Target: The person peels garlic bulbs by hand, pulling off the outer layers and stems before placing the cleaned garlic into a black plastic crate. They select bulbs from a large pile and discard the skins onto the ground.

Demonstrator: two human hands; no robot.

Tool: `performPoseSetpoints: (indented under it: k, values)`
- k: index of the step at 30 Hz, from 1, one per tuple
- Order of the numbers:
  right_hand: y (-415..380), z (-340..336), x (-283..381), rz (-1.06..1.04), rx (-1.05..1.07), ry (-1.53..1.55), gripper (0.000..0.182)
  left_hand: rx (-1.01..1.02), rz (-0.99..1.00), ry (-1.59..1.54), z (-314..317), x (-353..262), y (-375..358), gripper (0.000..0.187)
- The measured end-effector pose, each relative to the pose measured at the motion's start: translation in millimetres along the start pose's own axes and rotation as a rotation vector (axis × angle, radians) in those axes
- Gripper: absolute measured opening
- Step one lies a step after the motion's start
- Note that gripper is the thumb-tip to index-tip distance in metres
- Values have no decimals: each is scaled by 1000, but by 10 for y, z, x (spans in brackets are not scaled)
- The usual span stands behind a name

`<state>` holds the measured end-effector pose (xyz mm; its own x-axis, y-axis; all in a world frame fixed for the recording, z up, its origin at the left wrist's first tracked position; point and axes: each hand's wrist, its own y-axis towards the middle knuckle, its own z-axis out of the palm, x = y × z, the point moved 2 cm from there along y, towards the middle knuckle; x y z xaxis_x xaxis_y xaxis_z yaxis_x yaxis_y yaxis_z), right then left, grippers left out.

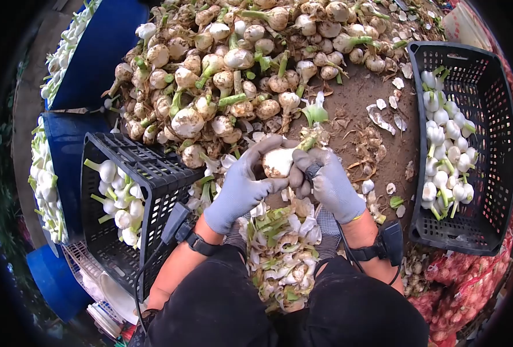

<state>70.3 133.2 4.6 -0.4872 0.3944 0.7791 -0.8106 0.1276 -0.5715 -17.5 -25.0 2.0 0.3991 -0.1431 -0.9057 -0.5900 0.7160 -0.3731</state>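
Observation:
Between both gloved hands is a garlic bulb (278,162), whitish with brown soil marks and a short green stem pointing up and right. My left hand (242,184) wraps its fingers and thumb around the bulb from the left. My right hand (328,182) is closed at the bulb's right side, its fingers pressed against it near the stem base. A small dark item (312,169) sits at the right fingers; I cannot make out what it is. Below the hands, peeled skins and leaf scraps (282,248) lie between my legs.
A large pile of soiled garlic (210,69) lies ahead on the ground. Black crates with cleaned white garlic stand at left (146,168) and right (487,139). Blue tubs (74,139) of garlic stand farther left. Red mesh sacks (464,289) lie at lower right.

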Motion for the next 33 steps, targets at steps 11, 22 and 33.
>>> performPoseSetpoints:
  k: [11, 22, 33]
  values:
    - [-13, -20, -59, -480, -257, -804, 26, 218, -224, -645, 2, 97, -15, 74]
    - [-26, 34, 90, -23, 72, -40, 39, 46, -196, -166, -40, 2, -72, 68]
    - [-73, 87, 131, 14, -55, -12, 25, -38, -11, -30, -7, -25, -65, 62]
